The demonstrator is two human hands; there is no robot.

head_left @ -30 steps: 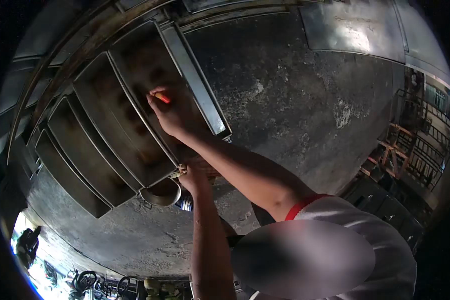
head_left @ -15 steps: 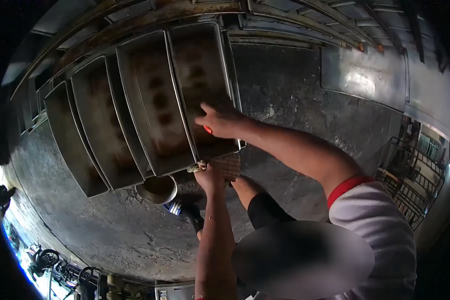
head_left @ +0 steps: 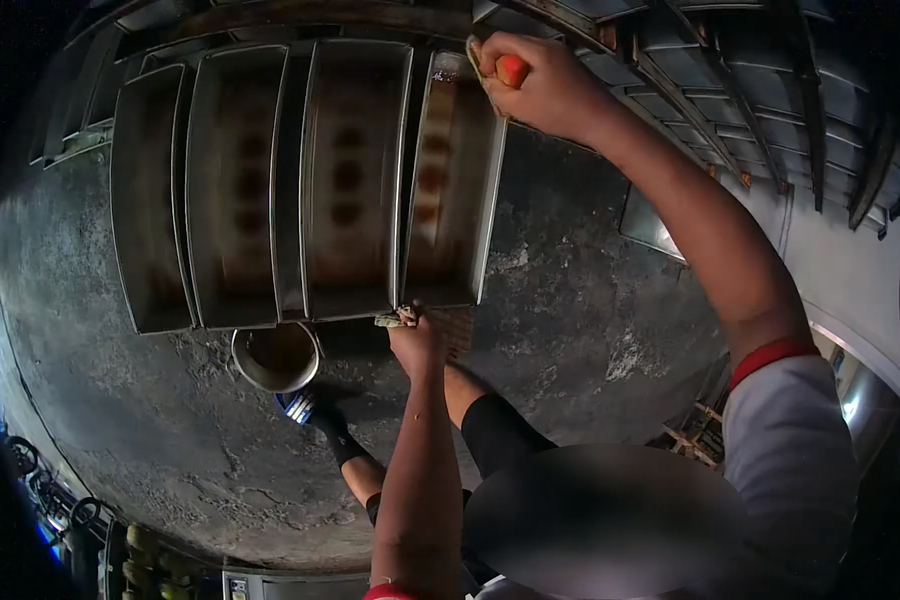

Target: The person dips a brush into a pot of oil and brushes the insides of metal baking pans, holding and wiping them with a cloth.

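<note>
Several long metal troughs (head_left: 356, 270) lie side by side, stained with brown patches inside. My left hand (head_left: 417, 345) is closed on a crumpled pale cloth (head_left: 395, 319) at the near end of the rightmost trough (head_left: 450, 285). At that trough's far end, my right hand (head_left: 540, 88) is wrapped round a tool with a red-orange handle end (head_left: 512, 71). The tool's working end is hidden, so its kind does not show. A tan strip of material (head_left: 474, 58) shows beside the fingers. A wet, shiny streak runs along the rightmost trough's floor.
A metal bucket (head_left: 313, 372) with brownish liquid stands on the concrete floor (head_left: 570, 330) by the troughs' near ends. A slatted brown panel (head_left: 457, 333) sits beside my left hand. Metal frames (head_left: 660, 85) line the far right.
My right hand has moved from the near part of the rightmost trough to its far end, with the red-ended tool. My left hand stays at the near rim. The view has turned.
</note>
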